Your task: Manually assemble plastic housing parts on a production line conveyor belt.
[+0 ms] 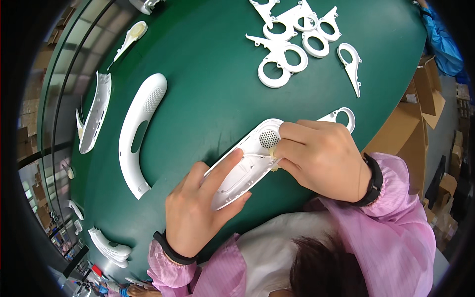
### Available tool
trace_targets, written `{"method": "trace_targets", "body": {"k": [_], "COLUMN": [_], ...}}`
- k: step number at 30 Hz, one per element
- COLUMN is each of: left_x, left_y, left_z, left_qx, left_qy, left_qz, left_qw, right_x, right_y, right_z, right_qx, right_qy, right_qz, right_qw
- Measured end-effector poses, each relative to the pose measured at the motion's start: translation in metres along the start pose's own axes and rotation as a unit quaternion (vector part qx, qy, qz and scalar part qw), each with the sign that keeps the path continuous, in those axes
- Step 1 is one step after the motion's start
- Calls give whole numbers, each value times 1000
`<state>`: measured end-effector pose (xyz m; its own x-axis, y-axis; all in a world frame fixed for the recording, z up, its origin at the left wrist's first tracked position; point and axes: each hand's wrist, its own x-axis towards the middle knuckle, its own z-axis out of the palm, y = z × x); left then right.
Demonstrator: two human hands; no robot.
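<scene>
A curved white plastic shell [242, 171] lies tilted in front of me with its hollow side up. It has a round perforated grille at its far end and ribs inside. My left hand [200, 200] grips the shell's near part, with the index finger along the inner edge and the thumb on the other side. My right hand [319, 153] is closed at the grille end, its fingertips pinching a small yellowish piece [273, 157] whose exact kind I cannot make out. Partly hidden behind that hand is a white ring-shaped part [346, 119].
A white curved handle-shaped shell [129, 143] and another hollow shell [96, 114] lie to the left. Several white ring parts [297, 54] are grouped at the back of the green table [208, 54]. Cardboard boxes [405, 128] stand off the right edge; another person's blue sleeve [443, 42] shows beyond.
</scene>
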<state>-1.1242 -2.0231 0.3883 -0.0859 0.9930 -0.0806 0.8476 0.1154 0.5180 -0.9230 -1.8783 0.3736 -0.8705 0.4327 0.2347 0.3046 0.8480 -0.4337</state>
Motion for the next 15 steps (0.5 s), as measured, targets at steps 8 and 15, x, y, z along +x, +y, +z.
{"method": "trace_targets", "body": {"k": [8,15], "left_x": [-13,63], "left_y": [-20,-96], "left_z": [-32,-185], "left_qx": [-55,3], "left_qy": [19,281], "left_qz": [35,-50], "left_qw": [998,958], "right_x": [-1,-22], "right_y": [10,111], "right_z": [-40,-112], "right_qx": [55,-184], "right_qy": [33,46], "right_qz": [14,24], "right_qw": [998,981]}}
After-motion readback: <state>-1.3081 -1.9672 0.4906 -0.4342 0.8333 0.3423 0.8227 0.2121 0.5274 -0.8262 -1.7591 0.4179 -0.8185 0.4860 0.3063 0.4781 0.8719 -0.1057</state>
